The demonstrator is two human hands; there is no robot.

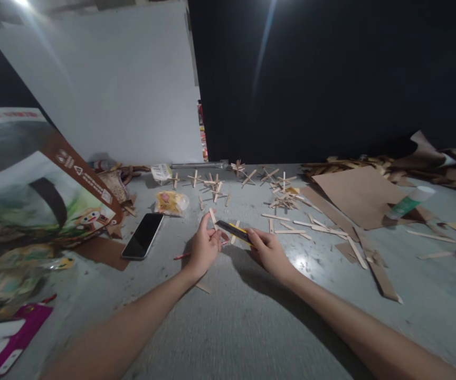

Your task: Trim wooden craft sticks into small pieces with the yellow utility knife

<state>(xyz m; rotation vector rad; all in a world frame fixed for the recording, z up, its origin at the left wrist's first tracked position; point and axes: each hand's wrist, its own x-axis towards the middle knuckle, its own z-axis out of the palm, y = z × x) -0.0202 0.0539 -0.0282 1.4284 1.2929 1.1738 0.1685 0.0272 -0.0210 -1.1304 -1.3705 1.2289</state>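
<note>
My right hand (pixel 268 252) grips a yellow and black utility knife (pixel 235 230), its tip pointing left toward my left hand. My left hand (pixel 203 245) pinches a wooden craft stick (pixel 212 216) between thumb and fingers, holding it just above the grey floor. The knife's tip sits close to the stick. A red pencil (pixel 181 256) lies on the floor just left of my left wrist. A short stick piece (pixel 203 287) lies under my left forearm.
Several craft sticks and stick crosses (pixel 283 198) are scattered ahead. A black phone (pixel 143 235) lies at the left, beside a printed carton (pixel 34 179). Cardboard sheets (pixel 357 192) and a glue bottle (pixel 408 203) lie at the right. A snack packet (pixel 170 202) lies ahead.
</note>
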